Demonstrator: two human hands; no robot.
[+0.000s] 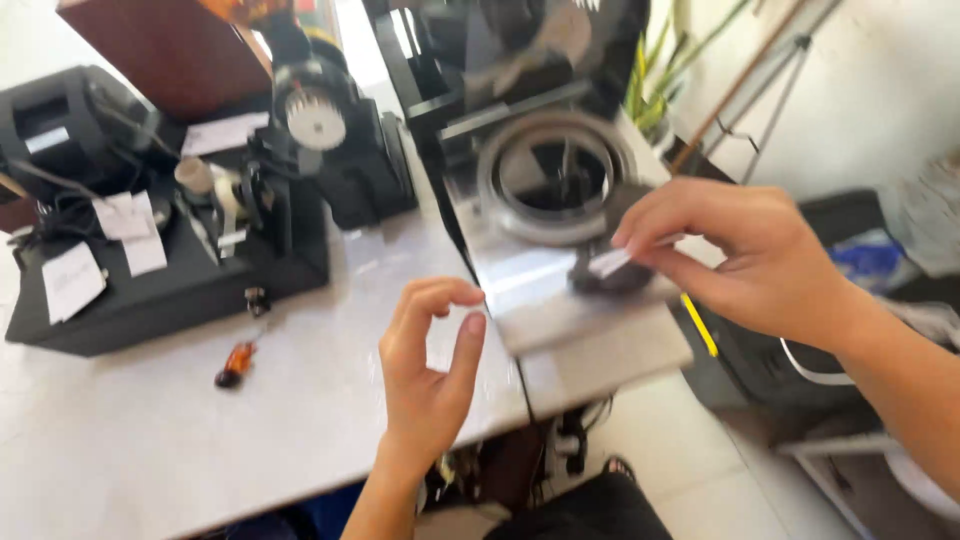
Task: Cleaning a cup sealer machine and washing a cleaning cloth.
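My right hand (735,255) pinches a small white strip (608,263) over a dark round object (610,280) that rests on the grey base of a ring-shaped machine (548,190). My left hand (428,370) hovers above the white table (150,440), fingers curled apart, thumb and forefinger nearly forming a loop, holding nothing. The picture is blurred by motion.
A black machine (170,230) with paper tags and a toothed white wheel stands at the left. A small orange-handled tool (235,365) lies on the table in front of it. A dark case (860,250) and green plant leaves (665,70) are at the right.
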